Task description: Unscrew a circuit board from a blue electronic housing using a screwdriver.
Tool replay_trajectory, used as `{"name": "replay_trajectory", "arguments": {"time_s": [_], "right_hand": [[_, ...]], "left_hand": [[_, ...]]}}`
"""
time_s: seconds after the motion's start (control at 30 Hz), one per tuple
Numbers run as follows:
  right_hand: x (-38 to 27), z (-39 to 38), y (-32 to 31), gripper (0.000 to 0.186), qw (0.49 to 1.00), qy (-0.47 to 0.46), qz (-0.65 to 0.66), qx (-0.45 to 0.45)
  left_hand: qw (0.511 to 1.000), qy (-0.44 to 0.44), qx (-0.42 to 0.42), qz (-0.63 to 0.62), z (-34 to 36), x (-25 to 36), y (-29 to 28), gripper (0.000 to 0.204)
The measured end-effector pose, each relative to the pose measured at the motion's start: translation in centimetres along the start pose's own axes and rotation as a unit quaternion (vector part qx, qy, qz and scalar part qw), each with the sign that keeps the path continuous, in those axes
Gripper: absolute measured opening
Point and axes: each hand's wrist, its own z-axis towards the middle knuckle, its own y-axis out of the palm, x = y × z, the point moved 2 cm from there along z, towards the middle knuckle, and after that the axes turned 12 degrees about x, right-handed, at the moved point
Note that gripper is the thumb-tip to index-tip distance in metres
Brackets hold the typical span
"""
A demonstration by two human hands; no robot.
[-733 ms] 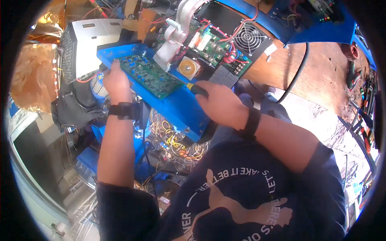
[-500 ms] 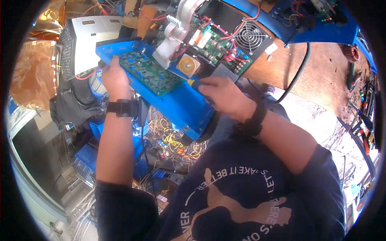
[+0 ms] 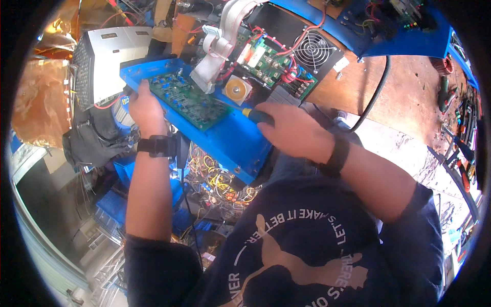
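Observation:
A green circuit board [image 3: 192,102] lies on a blue metal panel [image 3: 238,140], which is tilted in front of me. My left hand [image 3: 146,105] grips the panel's left edge beside the board. In my right hand [image 3: 292,125] is a screwdriver [image 3: 255,116] with a yellow and dark handle. Its shaft points left over the board's right end; where the tip rests is hard to make out. A grey ribbon cable [image 3: 208,71] comes down to the far edge of the board.
Beyond the panel are a power board [image 3: 263,64] with red wires, a cooling fan [image 3: 313,49] and a round copper-coloured coil [image 3: 237,90]. A white metal case [image 3: 110,56] stands left. Tangled wires [image 3: 220,179] lie below; tools [image 3: 463,153] line the right side.
My right hand and the screwdriver have shifted slightly right and down, showing more of the shaft. The panel's near end has dipped slightly, with my left hand still on its edge.

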Motion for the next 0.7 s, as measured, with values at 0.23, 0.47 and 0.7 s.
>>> {"name": "replay_trajectory", "arguments": {"time_s": [0.23, 0.47, 0.7], "right_hand": [[0.9, 0.0, 2.3, 0.031, 0.994, -0.061, -0.02, 0.087], [-1.3, -0.6, 2.5, 0.038, 0.997, 0.018, -0.073, -0.007], [0.5, 1.7, 2.5, 0.034, 0.96, 0.164, 0.228, -0.009]], "left_hand": [[0.999, -0.014, 0.024, 0.027, -0.8, 1.1, 0.3, 0.036], [0.999, -0.03, 0.01, 0.009, -0.8, 0.5, -0.3, 0.036], [1.0, -0.026, 0.005, -0.001, -0.9, 0.7, 0.0, 0.033]]}}
